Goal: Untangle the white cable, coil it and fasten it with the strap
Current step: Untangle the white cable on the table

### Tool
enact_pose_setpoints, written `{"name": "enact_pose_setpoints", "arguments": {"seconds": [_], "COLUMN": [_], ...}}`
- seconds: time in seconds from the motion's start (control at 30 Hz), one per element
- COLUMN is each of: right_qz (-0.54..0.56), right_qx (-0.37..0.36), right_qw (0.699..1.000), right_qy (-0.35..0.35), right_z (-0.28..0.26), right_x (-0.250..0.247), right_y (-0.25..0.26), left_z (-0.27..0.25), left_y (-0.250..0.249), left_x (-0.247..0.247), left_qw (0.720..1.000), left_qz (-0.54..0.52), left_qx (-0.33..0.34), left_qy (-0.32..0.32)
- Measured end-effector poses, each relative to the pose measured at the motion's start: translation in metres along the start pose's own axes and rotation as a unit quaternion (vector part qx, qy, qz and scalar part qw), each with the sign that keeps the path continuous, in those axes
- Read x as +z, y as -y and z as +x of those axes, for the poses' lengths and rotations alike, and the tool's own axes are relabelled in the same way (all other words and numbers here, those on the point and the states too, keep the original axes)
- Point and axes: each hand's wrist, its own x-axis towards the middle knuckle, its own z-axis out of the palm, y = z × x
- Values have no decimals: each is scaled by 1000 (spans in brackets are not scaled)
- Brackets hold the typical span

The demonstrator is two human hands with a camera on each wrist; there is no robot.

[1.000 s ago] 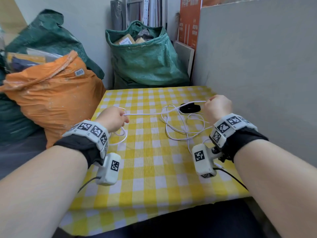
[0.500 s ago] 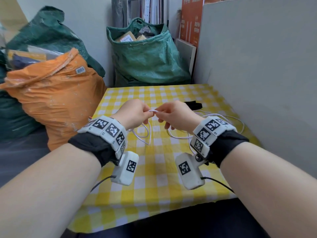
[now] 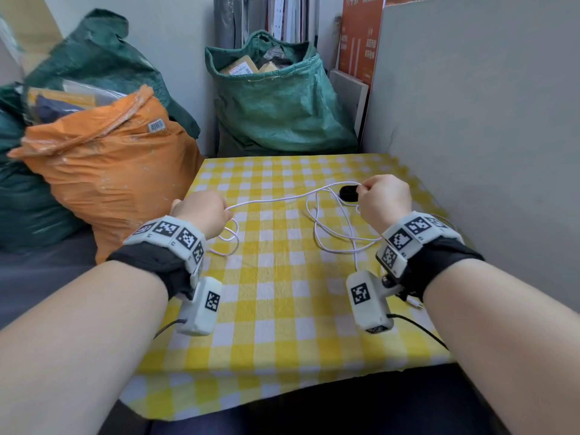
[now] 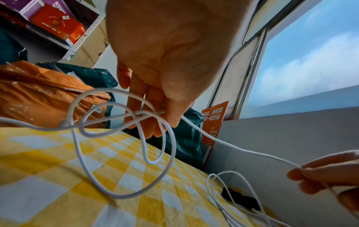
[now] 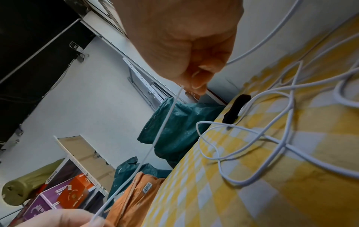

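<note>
The thin white cable (image 3: 282, 199) runs in the air between my two hands above the yellow checked table (image 3: 282, 309). My left hand (image 3: 204, 211) pinches it at the left, with a few small loops (image 4: 124, 138) hanging below the fingers. My right hand (image 3: 381, 197) pinches the cable (image 5: 165, 122) at the right. More slack loops (image 3: 339, 233) lie on the cloth between the hands. The black strap (image 3: 349, 192) lies on the table just left of my right hand, also in the right wrist view as the strap (image 5: 236, 107).
A grey board (image 3: 486, 136) walls the table's right side. An orange sack (image 3: 103, 171) stands against the left edge, green sacks (image 3: 276, 98) behind the far edge. The near half of the cloth holds only cable ends.
Half a second ago my hands met at the table's middle. They have moved apart again, drawing a length of cable straight between them; the loops under the left hand have grown.
</note>
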Motion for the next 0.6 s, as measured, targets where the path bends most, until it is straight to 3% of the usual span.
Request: {"name": "enact_pose_setpoints", "arguments": {"seconds": [0.13,0.23,0.4,0.6], "right_qz": [-89,-66,-44,28], "right_qx": [-41,-126,-266,-249], "right_qw": [994,988,952,959], "right_qy": [44,56,143,136], "right_z": [-8,-20,-36,-35], "right_x": [6,10,19,19], "right_y": [15,29,55,53], "left_z": [0,0,-10,-16], "left_y": [-5,-11,-35,-46], "left_x": [-2,-3,-8,-15], "left_qw": [999,994,975,964], "left_qz": [-34,-78,-169,-202], "left_qx": [30,67,142,170], "left_qy": [-10,-21,3,24]}}
